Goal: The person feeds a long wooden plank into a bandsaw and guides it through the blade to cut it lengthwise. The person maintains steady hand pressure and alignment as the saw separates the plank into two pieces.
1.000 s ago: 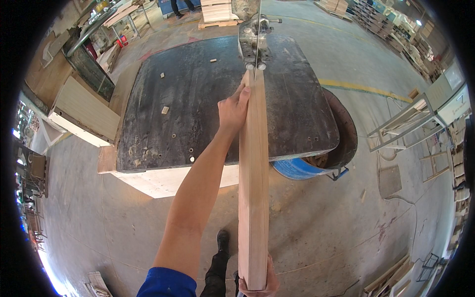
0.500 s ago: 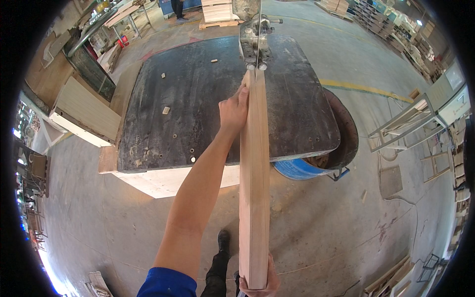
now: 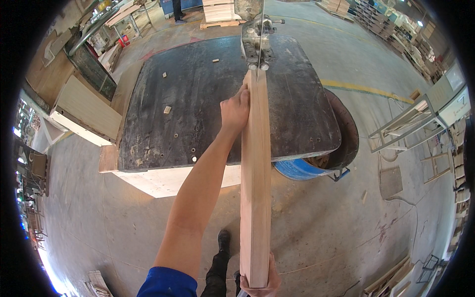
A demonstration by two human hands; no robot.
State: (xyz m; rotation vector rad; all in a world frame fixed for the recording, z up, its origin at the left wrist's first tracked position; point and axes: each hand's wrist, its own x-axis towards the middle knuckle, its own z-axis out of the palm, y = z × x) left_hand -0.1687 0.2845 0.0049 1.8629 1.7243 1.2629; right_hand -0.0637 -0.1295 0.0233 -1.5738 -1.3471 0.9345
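A long, squared wooden beam [image 3: 256, 173] runs from near my body onto a dark saw table. Its far end lies at the thin upright blade [image 3: 262, 37] of a band saw, beneath the metal blade guide [image 3: 257, 47]. My left hand [image 3: 235, 110] is closed against the beam's left side, close to the far end, its thumb along the wood. The other fingers are curled and partly hidden. At the near end, my right hand [image 3: 269, 286] cups the beam from below, and the wood covers much of the palm.
Small wood offcuts [image 3: 167, 110] lie on the dark saw table [image 3: 198, 89]. A blue bin [image 3: 302, 169] stands under its right edge. Pale panels [image 3: 86, 111] stand at the left, a metal-framed stand [image 3: 410, 126] at the right. Stacked boards [image 3: 219, 11] and a person's legs [image 3: 178, 10] are behind.
Hardly anything differs. The whole view has shifted very slightly, and both hands keep their hold on the beam at the blade.
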